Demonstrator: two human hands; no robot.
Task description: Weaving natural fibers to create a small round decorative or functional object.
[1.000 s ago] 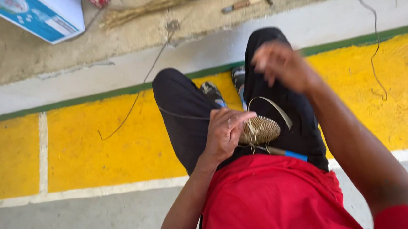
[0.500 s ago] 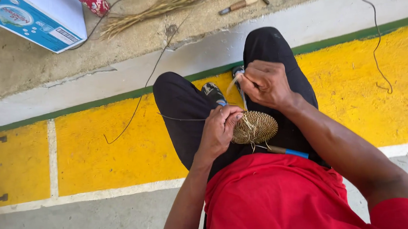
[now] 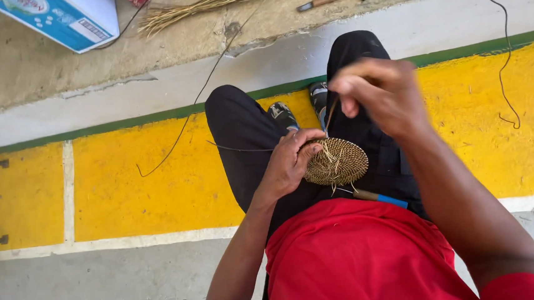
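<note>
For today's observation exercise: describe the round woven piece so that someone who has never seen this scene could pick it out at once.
Start at the wide yellow floor band, then find the seated person's black trousers crossing it. On the lap, in the grip of the left hand, lies the coiled straw disc. It is the only flat, round, tightly woven thing; the straw bundle on the concrete beyond lies loose and straight.

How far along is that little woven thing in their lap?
Done: a small flat coiled disc, tightly woven. In hand: the left hand steadies its edge; the right hand pulls a strand up. Left: loose ends stick out, no sides yet, and a fibre bundle lies unused.
</note>
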